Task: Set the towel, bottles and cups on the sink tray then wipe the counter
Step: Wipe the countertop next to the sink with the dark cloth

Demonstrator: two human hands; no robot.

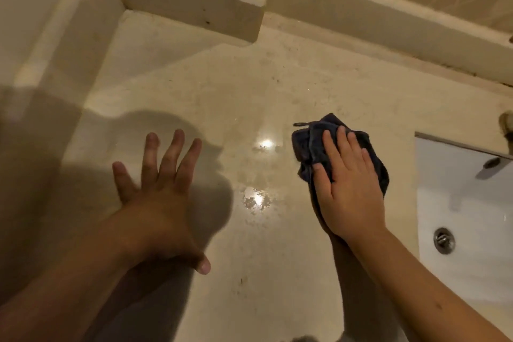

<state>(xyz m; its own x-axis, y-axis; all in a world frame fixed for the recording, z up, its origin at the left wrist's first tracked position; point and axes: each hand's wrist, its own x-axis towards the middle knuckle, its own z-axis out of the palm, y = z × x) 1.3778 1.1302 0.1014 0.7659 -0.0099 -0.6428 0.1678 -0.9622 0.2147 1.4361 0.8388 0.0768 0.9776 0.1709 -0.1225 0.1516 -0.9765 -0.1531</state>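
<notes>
A dark cloth (313,144) is pressed flat against the tabletop (277,272) by the right hand (349,189), near the tabletop's right edge, just beside the sink (466,216). The fingers (331,147) are extended and laid together over the bunched cloth, pinning it rather than gripping it, presumably so that pressure is spread for wiping. The left hand (158,200) is spread open and empty toward the tabletop's left edge, probably as a brace. No towel, bottles, cups or tray are visible; the wiping step is judged to be in hand.
</notes>
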